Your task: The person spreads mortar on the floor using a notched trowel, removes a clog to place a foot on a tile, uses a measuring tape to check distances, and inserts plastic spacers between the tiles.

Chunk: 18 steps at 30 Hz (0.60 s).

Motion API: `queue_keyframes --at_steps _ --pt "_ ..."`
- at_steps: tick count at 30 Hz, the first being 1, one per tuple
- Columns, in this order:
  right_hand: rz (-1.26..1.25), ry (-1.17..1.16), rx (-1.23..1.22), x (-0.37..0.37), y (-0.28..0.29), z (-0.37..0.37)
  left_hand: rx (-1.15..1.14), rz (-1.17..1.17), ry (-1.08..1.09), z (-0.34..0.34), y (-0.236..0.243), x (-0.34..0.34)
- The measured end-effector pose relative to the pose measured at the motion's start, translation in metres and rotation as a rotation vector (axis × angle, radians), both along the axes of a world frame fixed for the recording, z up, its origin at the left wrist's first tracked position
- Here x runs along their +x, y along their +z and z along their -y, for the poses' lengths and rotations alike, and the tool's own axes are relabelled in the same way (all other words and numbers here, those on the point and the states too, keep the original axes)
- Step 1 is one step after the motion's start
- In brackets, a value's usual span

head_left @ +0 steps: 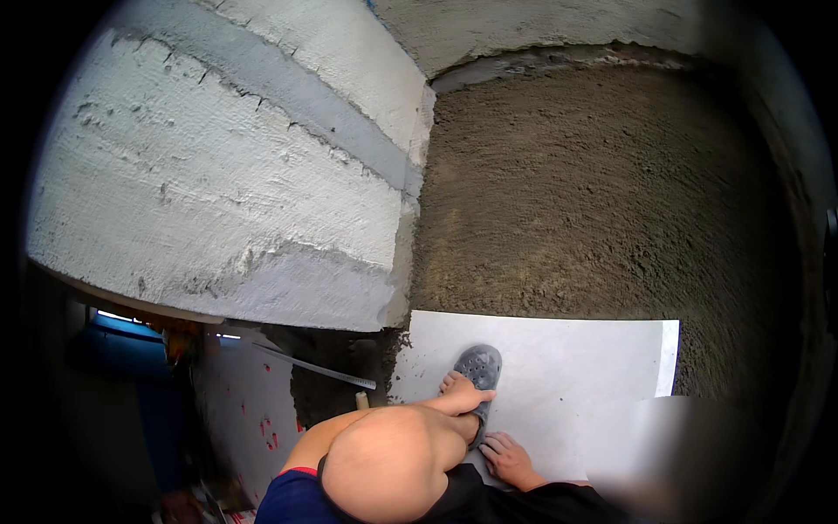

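Observation:
A large pale tile [567, 375] lies flat along the near edge of a rough mortar bed [594, 192]. My foot in a grey perforated clog [480, 367] stands on the tile. My left hand [464, 396] reaches across the front of my ankle, against the clog, with fingers and thumb apart and nothing visible in it. To the right of the clog's heel, my right hand [513, 460] rests on the tile with its fingers spread. My bent knee [384, 463] fills the lower middle and hides part of my left arm.
A plastered wall [262, 166] juts in at the left, its corner meeting the mortar. Below it, another tile [244, 393] bears small red pieces. A thin metal strip [319, 367] and a light wooden stub [361, 401] lie nearby. The lower right is blurred.

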State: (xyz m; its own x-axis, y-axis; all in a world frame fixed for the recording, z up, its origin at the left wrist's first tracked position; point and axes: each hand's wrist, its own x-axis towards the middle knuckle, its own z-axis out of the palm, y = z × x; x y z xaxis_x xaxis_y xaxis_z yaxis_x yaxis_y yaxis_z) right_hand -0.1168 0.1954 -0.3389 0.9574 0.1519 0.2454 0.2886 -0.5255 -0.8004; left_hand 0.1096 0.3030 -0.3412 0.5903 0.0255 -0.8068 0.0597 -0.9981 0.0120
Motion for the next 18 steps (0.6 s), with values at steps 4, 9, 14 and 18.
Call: queue_keyframes --at_steps 4,9,14,18 --pt "0.024 0.006 -0.045 0.000 -0.005 0.002 -0.029 0.137 0.029 -0.003 0.029 0.020" --pt "-0.081 -0.106 0.004 0.010 -0.059 0.017 -0.111 0.026 0.020 0.011 0.027 -0.007" --pt "-0.191 -0.618 -0.312 0.062 -0.016 0.206 -0.269 -0.070 0.110 -0.002 0.042 0.006" --pt "-0.261 -1.186 -0.629 0.015 0.016 0.345 -0.287 -0.080 0.120 -0.013 0.027 0.015"
